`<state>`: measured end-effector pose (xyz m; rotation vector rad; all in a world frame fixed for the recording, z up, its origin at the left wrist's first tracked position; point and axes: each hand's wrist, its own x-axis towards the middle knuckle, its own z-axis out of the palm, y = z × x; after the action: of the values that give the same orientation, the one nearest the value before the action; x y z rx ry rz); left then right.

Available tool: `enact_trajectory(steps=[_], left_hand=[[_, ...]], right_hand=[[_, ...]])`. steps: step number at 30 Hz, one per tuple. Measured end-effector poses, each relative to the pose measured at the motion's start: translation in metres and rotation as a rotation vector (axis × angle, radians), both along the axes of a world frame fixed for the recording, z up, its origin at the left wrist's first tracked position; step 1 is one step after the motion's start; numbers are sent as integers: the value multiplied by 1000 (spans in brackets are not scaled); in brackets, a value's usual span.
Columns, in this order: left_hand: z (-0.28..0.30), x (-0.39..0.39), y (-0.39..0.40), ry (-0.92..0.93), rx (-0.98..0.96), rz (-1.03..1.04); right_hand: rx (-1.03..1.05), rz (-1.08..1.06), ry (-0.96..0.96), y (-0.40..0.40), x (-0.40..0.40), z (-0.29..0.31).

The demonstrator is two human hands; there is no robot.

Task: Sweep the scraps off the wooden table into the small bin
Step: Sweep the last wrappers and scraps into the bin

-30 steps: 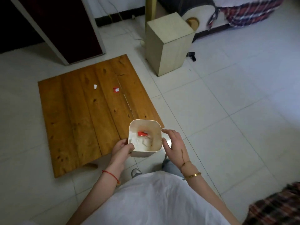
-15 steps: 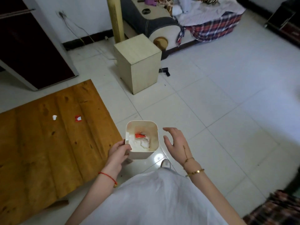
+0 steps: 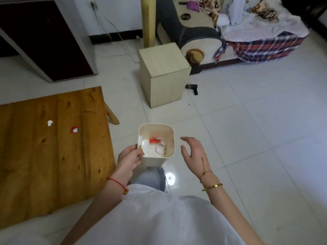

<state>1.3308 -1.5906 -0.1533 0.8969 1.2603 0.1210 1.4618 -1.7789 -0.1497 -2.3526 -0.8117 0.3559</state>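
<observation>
My left hand (image 3: 130, 160) grips the small cream bin (image 3: 169, 133) by its near left corner, holding it above the tiled floor just right of the low wooden table (image 3: 35, 165). Inside the bin lie white paper and a red scrap. My right hand (image 3: 193, 154) hovers a short way to the bin's right, fingers spread and relaxed, touching nothing. Two scraps lie on the table: a white one (image 3: 49, 123) and a red-and-white one (image 3: 74, 129).
A pale wooden box stool (image 3: 163, 73) stands on the floor beyond the bin, with a small black object (image 3: 192, 88) beside it. A sofa (image 3: 230, 32) with plaid cloth fills the back right. A dark cabinet (image 3: 44, 38) stands at the back left.
My right hand let go of the bin and moved off to its right. The view swung right, so the table now sits at the left; the bin stays in my left hand.
</observation>
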Motion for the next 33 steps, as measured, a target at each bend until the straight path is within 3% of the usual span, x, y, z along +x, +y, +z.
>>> enact_trajectory(steps=[11, 19, 33], left_hand=[[-12, 116, 121, 29, 74, 174], [-3, 153, 196, 48, 57, 371], [-34, 187, 216, 35, -137, 1214]], right_hand=[[-26, 334, -2, 189, 170, -3], [-7, 587, 2, 330, 237, 10], [-109, 1429, 16, 527, 244, -31]])
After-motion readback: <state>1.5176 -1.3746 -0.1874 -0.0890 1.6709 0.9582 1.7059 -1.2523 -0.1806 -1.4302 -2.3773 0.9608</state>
